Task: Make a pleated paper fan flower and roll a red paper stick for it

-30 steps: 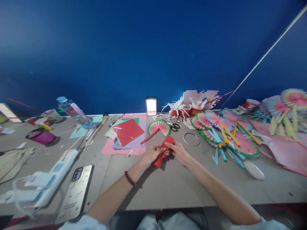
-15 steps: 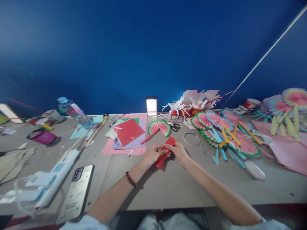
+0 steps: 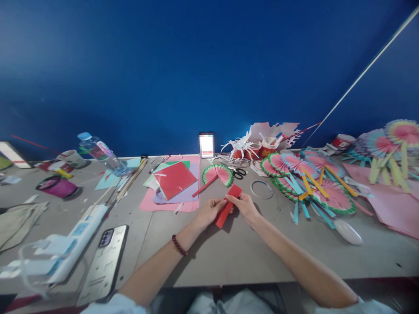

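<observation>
A narrow strip of red paper (image 3: 224, 214) is held up above the table between both hands, slanting from upper right to lower left. My left hand (image 3: 209, 212) grips its left edge, with the fingers closed. On the opposite edge, my right hand (image 3: 246, 206) pinches it, thumb on top and some fingertips hidden behind the paper. Just beyond the hands lies a pleated pink-and-green paper fan (image 3: 224, 174) with a red strip handle (image 3: 204, 186). Black-handled scissors (image 3: 239, 174) rest beside the fan, and a roll of clear tape (image 3: 261, 189) lies to their right.
Coloured paper sheets (image 3: 175, 179) are stacked left of the fan. Several finished fans (image 3: 330, 196) and a white computer mouse (image 3: 348, 232) lie to the right. On the left are a phone (image 3: 104, 264), a power strip (image 3: 80, 244) and a water bottle (image 3: 103, 152).
The red strip has been turned slightly and now looks flatter and narrower. My right thumb has drawn back toward its right edge; both arms stay in nearly the same place.
</observation>
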{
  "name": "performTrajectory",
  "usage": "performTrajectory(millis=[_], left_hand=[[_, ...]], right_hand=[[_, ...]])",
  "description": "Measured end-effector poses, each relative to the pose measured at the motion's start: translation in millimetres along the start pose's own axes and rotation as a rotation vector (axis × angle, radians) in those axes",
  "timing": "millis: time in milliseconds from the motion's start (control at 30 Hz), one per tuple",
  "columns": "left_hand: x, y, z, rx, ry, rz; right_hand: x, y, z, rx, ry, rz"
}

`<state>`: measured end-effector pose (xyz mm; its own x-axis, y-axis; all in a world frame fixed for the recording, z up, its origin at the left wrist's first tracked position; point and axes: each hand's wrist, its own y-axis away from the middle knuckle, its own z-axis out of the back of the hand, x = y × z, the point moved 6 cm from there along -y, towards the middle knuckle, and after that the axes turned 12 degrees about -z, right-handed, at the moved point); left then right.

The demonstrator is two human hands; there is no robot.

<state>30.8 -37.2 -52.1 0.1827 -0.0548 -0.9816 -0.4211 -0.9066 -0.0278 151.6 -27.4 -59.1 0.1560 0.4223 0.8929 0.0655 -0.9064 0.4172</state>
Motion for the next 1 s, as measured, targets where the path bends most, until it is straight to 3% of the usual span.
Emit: performTrajectory(millis=[167, 533, 733, 1000], left_hand=[[3, -1, 1.4, -0.008, -0.02, -0.004], [1, 1, 1.2, -0.048, -0.014, 0.016], [5, 2, 1.3, -0.043, 0.006, 0.04], [13, 0, 4.9, -0.095, 0.033, 0.043]], right_hand=[[-7, -2, 1, -0.024, 0.0, -0.021], [1, 3, 5, -0.098, -0.095, -0.026], [4, -2, 18, -0.192, -0.113, 0.083], [-2, -7, 11, -0.055, -0.199, 0.044]])
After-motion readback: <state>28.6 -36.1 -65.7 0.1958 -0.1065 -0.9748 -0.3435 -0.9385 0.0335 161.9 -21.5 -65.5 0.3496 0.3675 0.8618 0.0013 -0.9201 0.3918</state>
